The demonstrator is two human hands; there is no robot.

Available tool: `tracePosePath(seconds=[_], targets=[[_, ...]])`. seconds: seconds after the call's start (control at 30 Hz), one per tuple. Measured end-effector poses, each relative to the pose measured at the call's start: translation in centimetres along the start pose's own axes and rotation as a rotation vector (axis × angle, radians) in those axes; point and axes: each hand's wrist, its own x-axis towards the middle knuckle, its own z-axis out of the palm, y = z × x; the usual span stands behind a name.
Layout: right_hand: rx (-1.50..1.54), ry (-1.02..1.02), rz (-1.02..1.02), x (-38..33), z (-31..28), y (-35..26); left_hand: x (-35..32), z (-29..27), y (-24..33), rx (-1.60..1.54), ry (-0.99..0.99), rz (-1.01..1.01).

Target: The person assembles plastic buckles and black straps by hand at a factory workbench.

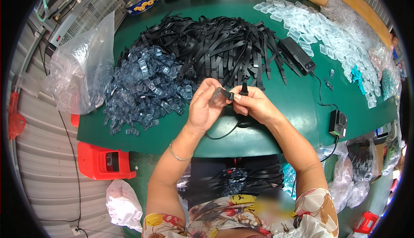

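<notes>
Near the table's front edge, my left hand [202, 107] and my right hand [260, 104] meet. Fingers of my left hand are closed round a small see-through plastic piece [217, 96], partly hidden by them. My right hand pinches a black strap [244, 90] with a buckle-like end, which reaches across to the see-through piece. Whether the two are joined, I cannot tell. Just beyond my hands lies a big heap of black straps [220, 44]. To its left, a heap of translucent blue-grey plastic pieces [144, 85] spreads over the table.
Clear plastic cases [319, 28] cover the far right of the green table [276, 141]. A black device [297, 56] is cabled to a black adapter [338, 123]. A plastic bag [82, 72] stands left, a red stool [101, 162] below. More straps [267, 175] lie across my lap.
</notes>
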Motion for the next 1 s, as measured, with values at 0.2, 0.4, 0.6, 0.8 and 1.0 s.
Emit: tracePosePath(seconds=[0.2,0.4,0.6,0.8,1.0], targets=[[-0.032,0.001,-0.006,0.0,0.1,0.0,0.0,-0.2,-0.1,-0.005,0.007,-0.003],[-0.087,0.055,0.027,0.0,0.4,-0.2,0.1,-0.5,-0.2,-0.037,-0.013,0.022],[-0.013,0.025,0.016,0.0,0.2,0.0,0.1,-0.2,-0.2,-0.007,-0.014,0.026],[0.026,0.01,0.012,0.0,0.1,0.2,0.2,-1.6,-0.5,-0.031,-0.093,0.034],[0.005,0.021,0.042,0.0,0.2,-0.2,0.3,-1.9,-0.5,-0.082,-0.171,0.042]])
